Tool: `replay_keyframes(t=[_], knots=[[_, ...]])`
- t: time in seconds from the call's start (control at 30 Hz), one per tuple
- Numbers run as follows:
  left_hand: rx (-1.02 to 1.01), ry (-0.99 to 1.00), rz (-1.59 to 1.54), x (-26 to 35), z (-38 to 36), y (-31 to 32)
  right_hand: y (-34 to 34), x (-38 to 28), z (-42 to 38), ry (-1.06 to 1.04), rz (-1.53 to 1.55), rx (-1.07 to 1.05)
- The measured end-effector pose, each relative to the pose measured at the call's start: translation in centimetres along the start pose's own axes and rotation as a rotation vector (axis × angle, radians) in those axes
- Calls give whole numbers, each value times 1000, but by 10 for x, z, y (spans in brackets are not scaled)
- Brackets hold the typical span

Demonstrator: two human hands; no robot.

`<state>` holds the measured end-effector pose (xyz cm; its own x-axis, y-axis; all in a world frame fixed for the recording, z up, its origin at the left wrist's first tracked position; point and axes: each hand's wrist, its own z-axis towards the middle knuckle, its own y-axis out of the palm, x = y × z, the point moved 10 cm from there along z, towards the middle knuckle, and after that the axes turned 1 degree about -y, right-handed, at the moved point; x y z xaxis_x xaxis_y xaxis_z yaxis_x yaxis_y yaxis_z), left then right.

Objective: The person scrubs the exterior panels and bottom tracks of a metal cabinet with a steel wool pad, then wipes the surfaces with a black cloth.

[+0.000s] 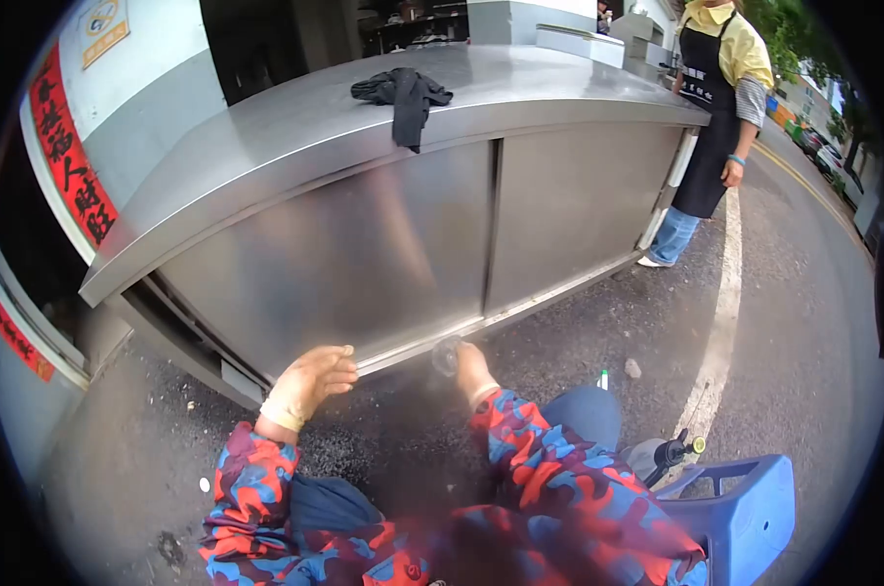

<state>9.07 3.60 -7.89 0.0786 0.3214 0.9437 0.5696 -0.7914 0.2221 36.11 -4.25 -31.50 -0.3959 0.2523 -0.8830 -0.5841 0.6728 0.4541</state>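
A stainless steel cabinet (364, 254) with two sliding doors stands in front of me. My left hand (317, 379) is open near the lower left of its front, fingers stretched to the right; a pale, glove-like cuff circles the wrist. Close to the bottom rail (413, 347), my right hand (473, 369) is closed on a small greyish, partly see-through round thing (446, 356). Its kind is too blurred to make out. On the steel top lies a crumpled black cloth (400, 93), one end hanging over the front edge.
At my right are a blue plastic stool (759, 523) and a bottle with a black spray head (672, 452). A small green-tipped object (604, 379) and a stone (632, 368) lie on the asphalt. A person in a black apron (711, 117) stands by the cabinet's right end.
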Motion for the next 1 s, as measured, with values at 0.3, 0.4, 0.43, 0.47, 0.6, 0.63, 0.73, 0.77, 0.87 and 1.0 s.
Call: replay_keyframes(t=[0.3,0.4,0.43,0.47,0.6,0.63,0.73,0.77,0.87,1.0], knots=[[-299,87,-435,14,24,58,70,-48,-19,327,788,-343],[-359,108,-530,15,28,65,58,-64,4,-225,446,-361],[-395,119,-588,16,29,68,63,-73,2,-243,409,-500],[-394,117,-588,13,32,69,70,-79,-3,-261,372,-639],[-383,150,-679,8,38,68,96,-116,-39,171,839,-704],[-382,166,-694,10,41,68,95,-120,-38,119,767,-654],[-293,181,-714,3,49,61,91,-125,-44,163,754,-442],[-289,177,-720,0,51,61,92,-126,-46,169,752,-436],[-310,161,-750,-9,56,63,98,-127,-50,189,774,-481],[-292,140,-691,-22,62,78,106,-106,-45,287,958,-424]])
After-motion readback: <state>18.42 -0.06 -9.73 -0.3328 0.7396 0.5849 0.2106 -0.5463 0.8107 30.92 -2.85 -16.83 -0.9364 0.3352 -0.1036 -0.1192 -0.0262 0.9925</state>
